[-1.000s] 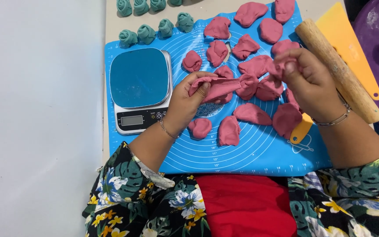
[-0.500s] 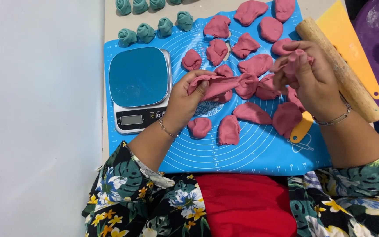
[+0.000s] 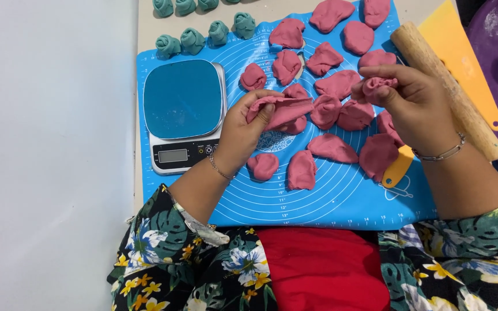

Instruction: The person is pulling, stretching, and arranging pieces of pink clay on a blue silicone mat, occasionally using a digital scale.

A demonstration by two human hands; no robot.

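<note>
- Where the right hand [image 3: 413,101] sat lower against the pink pile a second ago, it is now lifted clear at centre right of the frame, so a small torn-off pinch of pink dough [image 3: 378,84] has parted from the larger flattened strip of pink dough [image 3: 280,109].
- Judgement: portioning is under way; one piece is freshly separated.
- Left hand [image 3: 243,129]: centre of frame, palm turned up, thumb and fingers clamped on the strip, unchanged in place.
- Right hand: fingers curled inward, pinching the small piece at the fingertips, wrist bent.
- Both pieces are held above the blue silicone baking mat [image 3: 329,196]; the square digital kitchen scale [image 3: 183,112] stands bare at centre left.
</note>
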